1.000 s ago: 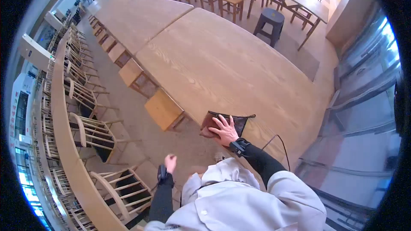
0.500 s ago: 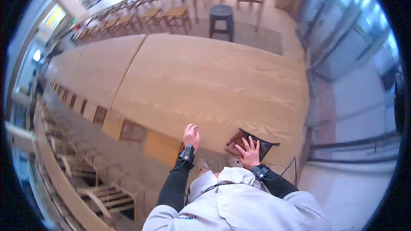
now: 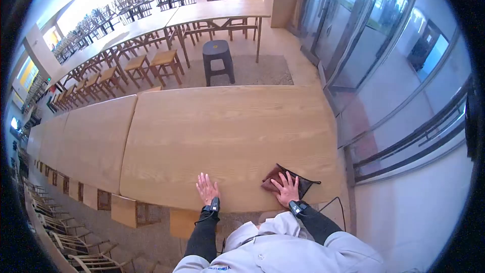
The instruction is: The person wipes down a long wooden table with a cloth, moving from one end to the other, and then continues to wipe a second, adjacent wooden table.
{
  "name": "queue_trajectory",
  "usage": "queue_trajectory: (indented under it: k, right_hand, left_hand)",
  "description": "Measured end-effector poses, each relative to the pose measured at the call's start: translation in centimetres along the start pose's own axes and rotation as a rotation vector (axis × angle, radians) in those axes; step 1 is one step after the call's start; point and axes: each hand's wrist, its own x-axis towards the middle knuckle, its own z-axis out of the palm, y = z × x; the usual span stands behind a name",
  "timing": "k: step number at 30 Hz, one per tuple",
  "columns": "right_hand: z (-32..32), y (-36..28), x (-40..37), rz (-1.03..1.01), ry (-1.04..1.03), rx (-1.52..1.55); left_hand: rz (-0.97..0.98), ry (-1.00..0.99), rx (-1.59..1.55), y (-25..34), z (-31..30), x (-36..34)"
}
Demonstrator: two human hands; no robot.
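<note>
A dark brown cloth [image 3: 298,183] lies near the front right corner of a long wooden table [image 3: 227,131]. My right hand [image 3: 286,189] rests flat on the cloth with its fingers spread. To the left of it, my left hand [image 3: 206,189] lies flat on the bare tabletop near the front edge, fingers apart, holding nothing. Both wrists wear dark bands over black sleeves.
A second wooden table [image 3: 81,141] adjoins on the left. Wooden stools [image 3: 135,211] are tucked under the front edge. A dark plastic stool [image 3: 218,60] stands beyond the table. Glass doors [image 3: 374,45] line the right side. A thin black cable [image 3: 331,203] hangs off the table's right corner.
My view has swung to the right to face the table squarely. My left hand rose from beside my body and came down flat on the tabletop. My right hand stayed on the cloth.
</note>
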Motion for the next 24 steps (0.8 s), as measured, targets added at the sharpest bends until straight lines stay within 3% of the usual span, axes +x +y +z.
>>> queue_trajectory:
  k: [4, 11, 24]
  right_hand:
    - [-1.1, 1.3, 4.1, -0.009, -0.048, 0.024]
    - [0.3, 5.8, 18.8, -0.033, -0.045, 0.022]
    - [5.6, 14.5, 46.5, 0.105, 0.206, -0.095]
  left_hand:
    - [0.042, 0.002, 0.042, 0.2, -0.4, -1.6]
    - [0.031, -0.034, 0.119, 0.1, -0.6, 0.4]
    - [0.021, -0.102, 0.058, 0.5, -1.5, 0.3]
